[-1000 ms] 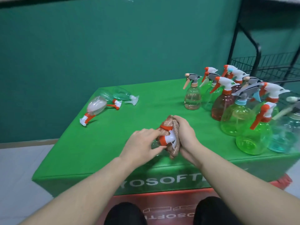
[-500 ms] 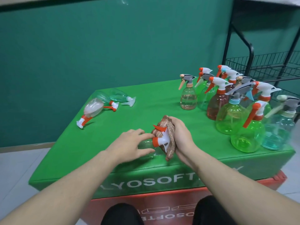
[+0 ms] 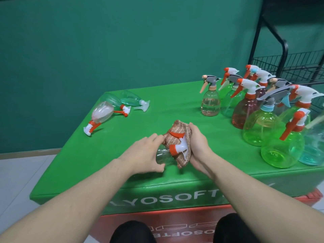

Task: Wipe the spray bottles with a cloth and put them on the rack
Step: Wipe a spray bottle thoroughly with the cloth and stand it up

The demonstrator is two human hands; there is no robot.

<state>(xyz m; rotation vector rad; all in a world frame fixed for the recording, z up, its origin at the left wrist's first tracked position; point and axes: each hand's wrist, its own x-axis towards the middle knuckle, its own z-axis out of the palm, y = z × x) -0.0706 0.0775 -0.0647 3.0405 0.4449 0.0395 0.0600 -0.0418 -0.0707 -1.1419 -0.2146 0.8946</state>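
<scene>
Near the tabletop's (image 3: 175, 106) front edge, your left hand (image 3: 145, 155) grips a clear spray bottle (image 3: 164, 156) lying sideways, while your right hand (image 3: 197, 146) wraps a brown cloth (image 3: 177, 137) around its white-and-orange trigger head.

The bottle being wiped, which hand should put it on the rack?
Probably the left hand: it already grips the clear bottle, while the right hand holds the cloth. The rack stands to the right, though.

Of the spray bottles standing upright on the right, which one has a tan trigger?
The small peach-tinted bottle at the group's left edge, nearest the table's middle. Its trigger is tan under a grey head; its neighbours mostly have orange triggers.
</scene>
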